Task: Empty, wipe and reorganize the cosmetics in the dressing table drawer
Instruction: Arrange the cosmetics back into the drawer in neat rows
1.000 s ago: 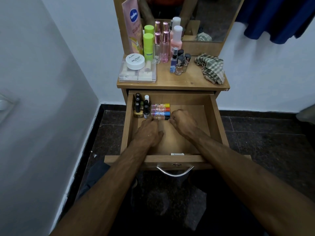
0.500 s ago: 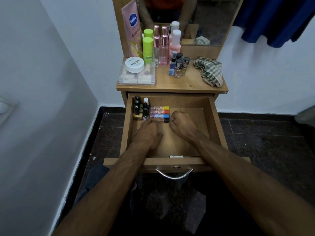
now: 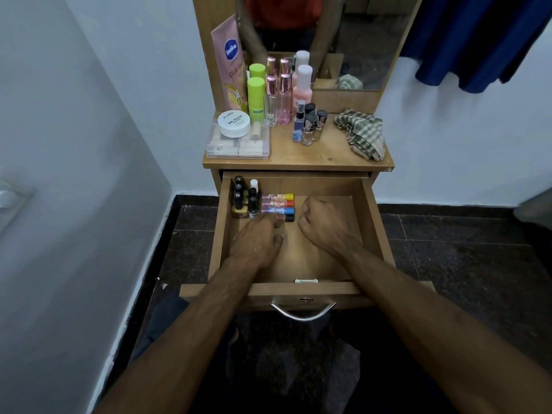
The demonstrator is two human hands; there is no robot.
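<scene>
Inside the drawer (image 3: 367,222), the left hand (image 3: 257,243) is lining up lip-balm tubes (image 3: 277,204) with extended fingers, the right hand (image 3: 322,222) curling empty, while bottles (image 3: 309,124) are waiting on the desk (image 3: 313,153).

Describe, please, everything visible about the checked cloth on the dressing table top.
The checked cloth is soft woven fabric with a green, beige and white check pattern. It lies crumpled in a loose heap at the right rear of the wooden table top, near the mirror base, reaching toward the right edge. No hand touches it; the small bottles stand apart, to its left.
</scene>
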